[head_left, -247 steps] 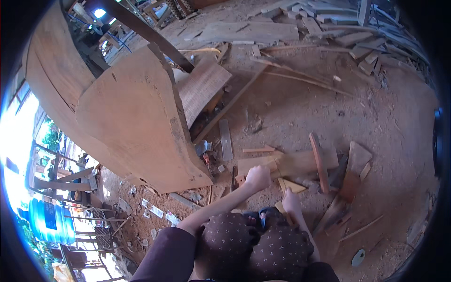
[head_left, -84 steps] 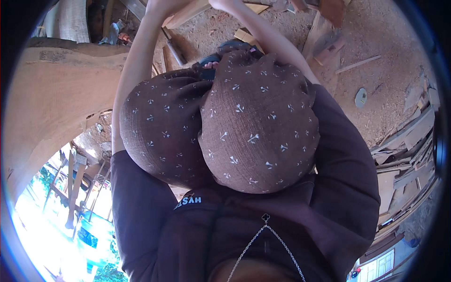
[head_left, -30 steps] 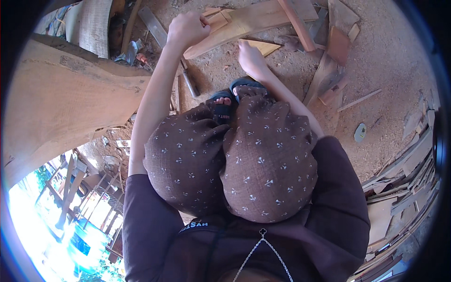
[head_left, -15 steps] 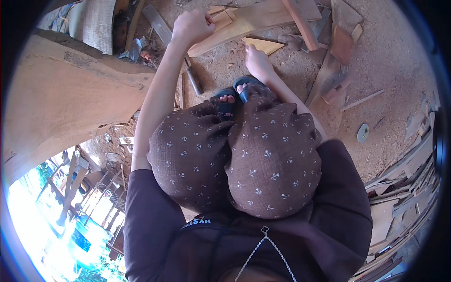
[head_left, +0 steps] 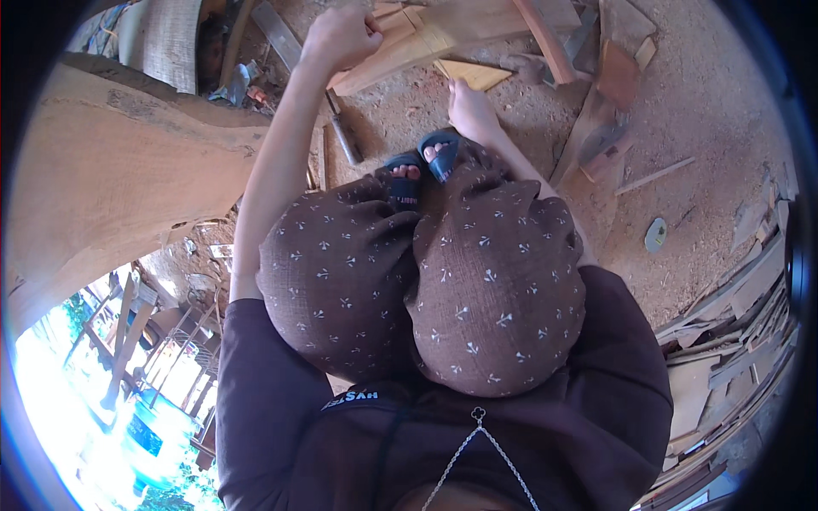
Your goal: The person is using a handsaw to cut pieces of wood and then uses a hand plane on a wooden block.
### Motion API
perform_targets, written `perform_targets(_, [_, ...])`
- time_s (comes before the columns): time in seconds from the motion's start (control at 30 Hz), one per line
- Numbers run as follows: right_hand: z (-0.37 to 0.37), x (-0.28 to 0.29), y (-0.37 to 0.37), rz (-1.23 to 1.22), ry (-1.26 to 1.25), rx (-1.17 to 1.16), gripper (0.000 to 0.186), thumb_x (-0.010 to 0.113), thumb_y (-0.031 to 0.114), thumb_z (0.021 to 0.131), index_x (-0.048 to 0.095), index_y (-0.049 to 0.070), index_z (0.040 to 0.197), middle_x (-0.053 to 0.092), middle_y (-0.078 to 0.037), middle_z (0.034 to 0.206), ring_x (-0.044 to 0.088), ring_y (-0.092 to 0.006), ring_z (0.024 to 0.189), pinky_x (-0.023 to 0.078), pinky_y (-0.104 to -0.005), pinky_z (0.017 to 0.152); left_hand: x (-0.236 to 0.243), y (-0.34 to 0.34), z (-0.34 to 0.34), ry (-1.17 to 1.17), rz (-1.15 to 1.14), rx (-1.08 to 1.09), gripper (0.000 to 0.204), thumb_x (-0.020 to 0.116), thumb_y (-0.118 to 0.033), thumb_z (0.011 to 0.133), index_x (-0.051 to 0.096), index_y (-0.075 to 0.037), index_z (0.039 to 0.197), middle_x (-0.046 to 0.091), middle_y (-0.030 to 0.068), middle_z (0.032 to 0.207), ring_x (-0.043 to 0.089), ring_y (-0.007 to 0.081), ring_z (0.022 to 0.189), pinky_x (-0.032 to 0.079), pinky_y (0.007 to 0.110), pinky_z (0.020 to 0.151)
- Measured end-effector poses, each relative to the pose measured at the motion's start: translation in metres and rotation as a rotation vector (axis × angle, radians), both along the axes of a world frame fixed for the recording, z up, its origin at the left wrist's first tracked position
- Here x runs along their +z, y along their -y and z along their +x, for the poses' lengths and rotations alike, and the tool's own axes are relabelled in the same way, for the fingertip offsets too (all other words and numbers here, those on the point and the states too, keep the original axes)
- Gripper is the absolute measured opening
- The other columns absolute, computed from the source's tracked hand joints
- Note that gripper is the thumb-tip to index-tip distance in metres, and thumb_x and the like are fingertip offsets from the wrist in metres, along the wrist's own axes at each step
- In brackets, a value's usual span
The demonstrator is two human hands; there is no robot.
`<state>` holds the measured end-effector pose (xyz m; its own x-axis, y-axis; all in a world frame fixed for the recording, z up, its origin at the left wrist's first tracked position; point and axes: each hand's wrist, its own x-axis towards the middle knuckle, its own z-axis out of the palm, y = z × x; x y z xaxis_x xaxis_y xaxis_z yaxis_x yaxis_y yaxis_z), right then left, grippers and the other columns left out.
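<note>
My left hand (head_left: 342,39) is closed, knuckles up, at the near left edge of a long light-brown board (head_left: 469,30) on the ground. Small wooden strips (head_left: 396,25) lie on the board beside its curled fingers. My right hand (head_left: 473,112) is closed too, its fingertips at the near edge of a yellow triangular piece of wood (head_left: 477,75). What either hand grips, if anything, is hidden behind the fingers. A tool with a round grey handle (head_left: 346,140) lies on the ground below my left wrist.
A large wooden slab (head_left: 128,170) fills the left side. My slippered feet (head_left: 439,153) rest close before the board. A reddish wood strip (head_left: 545,43) crosses it at the right. Offcuts (head_left: 618,81) lie further right, and stacked thin boards (head_left: 724,358) line the lower right.
The whole view has shifted slightly. My right hand has drawn back a little toward me and to the right against the triangular piece. My left hand stays closed by the board's edge.
</note>
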<state>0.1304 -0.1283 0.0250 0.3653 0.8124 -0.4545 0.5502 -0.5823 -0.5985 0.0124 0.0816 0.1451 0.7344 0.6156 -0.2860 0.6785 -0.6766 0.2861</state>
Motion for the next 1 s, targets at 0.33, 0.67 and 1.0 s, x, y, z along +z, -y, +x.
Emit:
perform_targets(0.33, [0.0,-0.004,-0.017,0.315,-0.028,-0.011,0.029,0.044,0.013,0.088,0.052,-0.008,0.107,0.063,-0.032,0.08,0.062,-0.0474,0.08,0.049,-0.0548,0.072,-0.005,0.022,0.005,-0.016,0.079,0.075,0.026,0.061,-0.033,0.077,0.074,-0.016,0.092,0.071,0.0071,0.081,0.069,0.0268,0.077,0.055,0.039,0.077])
perform_targets(0.67, [0.032,-0.005,-0.076,0.129,0.117,0.07,0.028,0.045,0.012,0.086,0.056,-0.008,0.103,0.064,-0.031,0.085,0.064,-0.0456,0.087,0.051,-0.0519,0.078,-0.003,0.035,0.021,0.013,0.107,-0.033,0.027,0.058,-0.033,0.079,0.073,-0.015,0.091,0.071,0.0087,0.08,0.068,0.0286,0.076,0.055,0.04,0.077])
perform_targets(1.0, [0.032,0.001,-0.057,0.13,0.124,0.212,0.026,0.049,0.014,0.085,0.06,-0.005,0.099,0.064,-0.03,0.091,0.063,-0.0447,0.09,0.049,-0.0522,0.08,0.006,0.05,0.019,0.038,0.154,0.017,0.023,0.058,-0.023,0.074,0.067,-0.002,0.072,0.065,0.0202,0.069,0.066,0.0361,0.071,0.054,0.044,0.068])
